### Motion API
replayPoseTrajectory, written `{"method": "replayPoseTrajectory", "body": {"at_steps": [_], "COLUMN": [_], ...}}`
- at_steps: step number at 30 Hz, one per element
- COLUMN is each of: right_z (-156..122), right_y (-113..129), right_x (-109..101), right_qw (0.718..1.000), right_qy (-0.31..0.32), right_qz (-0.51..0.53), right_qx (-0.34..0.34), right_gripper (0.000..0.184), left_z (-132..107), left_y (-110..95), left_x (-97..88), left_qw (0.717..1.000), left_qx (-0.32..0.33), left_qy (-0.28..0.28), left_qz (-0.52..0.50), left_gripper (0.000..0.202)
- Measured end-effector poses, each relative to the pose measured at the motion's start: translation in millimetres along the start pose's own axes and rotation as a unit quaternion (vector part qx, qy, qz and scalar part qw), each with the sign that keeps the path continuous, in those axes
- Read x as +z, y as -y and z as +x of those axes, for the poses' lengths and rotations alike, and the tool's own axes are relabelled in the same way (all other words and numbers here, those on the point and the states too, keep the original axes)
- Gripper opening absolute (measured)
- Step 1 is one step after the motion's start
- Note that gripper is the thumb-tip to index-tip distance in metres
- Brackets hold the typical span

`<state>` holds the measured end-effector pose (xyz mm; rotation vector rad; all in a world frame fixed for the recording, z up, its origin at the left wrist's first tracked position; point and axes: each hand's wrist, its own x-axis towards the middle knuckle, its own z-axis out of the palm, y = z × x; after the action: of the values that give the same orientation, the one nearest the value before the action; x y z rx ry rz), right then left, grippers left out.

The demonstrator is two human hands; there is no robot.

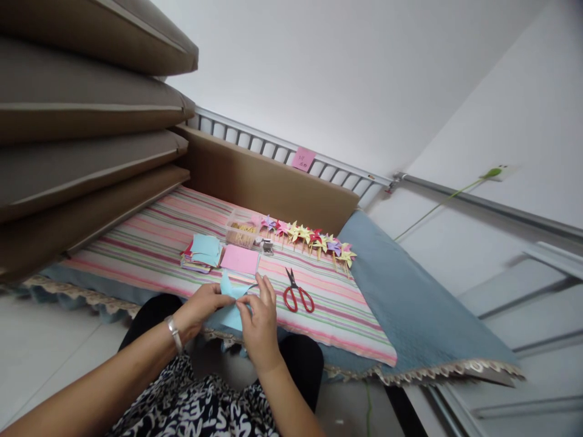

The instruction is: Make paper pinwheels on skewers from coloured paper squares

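Note:
A light blue paper pinwheel (pixel 233 290), partly folded, is between my hands just above the near edge of the cloth. My left hand (pixel 207 306) pinches it from the left side, thumb near its middle. My right hand (pixel 259 318) pinches at its centre with thumb and a fingertip, the other fingers raised. A thin dark item shows beside the raised fingers; I cannot make out what it is. Beyond my hands lie a pink paper square (pixel 240 260) and a stack of coloured paper squares (pixel 204 250). Red-handled scissors (pixel 296 294) rest to the right, blades slightly apart.
A clear plastic box (pixel 243 229) of small sticks stands behind the papers, with small metal items (pixel 266 245) beside it. Several finished pinwheels (pixel 310 237) on sticks line the back. Stacked cushions (pixel 91 109) rise at left. A striped cloth (pixel 337 328) covers the surface.

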<state>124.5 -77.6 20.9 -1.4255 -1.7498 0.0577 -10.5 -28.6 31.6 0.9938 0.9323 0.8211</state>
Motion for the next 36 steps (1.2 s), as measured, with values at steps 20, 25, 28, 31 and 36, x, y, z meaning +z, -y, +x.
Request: {"method": "replayPoseTrajectory", "body": {"at_steps": [20,25,28,31,36], "right_z": [-13.8,-10.1,-8.6,-7.7,-6.2], "right_y": [-13.1,-16.5,-14.2,-10.3,-8.2], "right_x": [-11.0,-5.5,-5.5,-8.4,-10.6], "right_qw": [0.992,0.992,0.992,0.991,0.989], "right_qy": [0.068,0.039,0.03,0.048,0.045], "right_qz": [-0.01,-0.003,-0.01,-0.02,-0.028], "right_qx": [-0.106,-0.119,-0.119,-0.121,-0.139], "right_gripper": [0.058,0.034,0.02,0.024,0.042], "left_z": [-1.0,0.8,-0.2,-1.2,-1.7], "left_y": [-6.9,-5.6,-6.1,-6.9,-7.5], "left_x": [-8.2,-7.6,-6.2,-5.0,-5.6], "left_qw": [0.998,0.999,0.999,0.999,0.999], "left_qx": [-0.053,-0.031,-0.026,-0.024,-0.029], "left_qy": [-0.02,-0.001,0.0,0.004,0.018], "left_qz": [-0.021,-0.035,-0.03,-0.029,-0.035], "left_gripper": [0.034,0.024,0.017,0.018,0.024]}}
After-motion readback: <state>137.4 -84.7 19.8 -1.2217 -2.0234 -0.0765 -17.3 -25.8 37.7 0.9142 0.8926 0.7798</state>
